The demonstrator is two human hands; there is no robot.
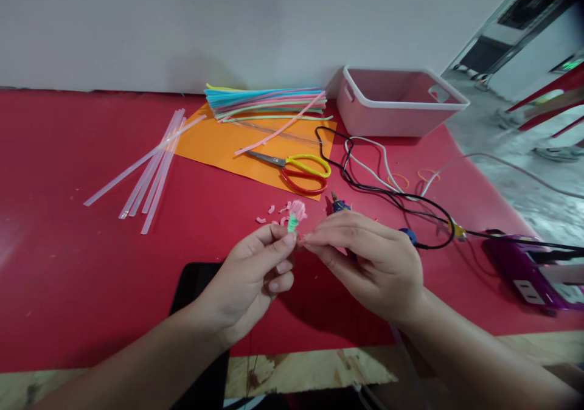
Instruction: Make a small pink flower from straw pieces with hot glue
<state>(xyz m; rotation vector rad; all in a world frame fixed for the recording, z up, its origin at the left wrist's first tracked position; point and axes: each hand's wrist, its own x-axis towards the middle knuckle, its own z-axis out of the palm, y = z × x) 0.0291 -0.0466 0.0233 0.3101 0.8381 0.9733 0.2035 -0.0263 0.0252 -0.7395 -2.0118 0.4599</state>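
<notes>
My left hand (262,264) pinches a small pink flower (297,209) with a green base (292,223), fluffy like pipe cleaner, just above the table's middle. Close beside it, my right hand (369,255) has its thumb and fingers pressed together at the flower's lower end. What sits between those fingertips is too small to make out. Small pink clippings (272,209) lie behind the flower. Partly hidden by my right hand is a blue tool with a metal nozzle (337,203), probably a glue gun.
Scissors (305,173) rest on an orange sheet (201,145) with a bundle of pipe cleaners (264,101). Translucent sticks (157,166) lie left. A pink bin (387,118), looped cables (365,186) and a purple device (524,270) stand right. A black flat object (196,282) is under my left arm.
</notes>
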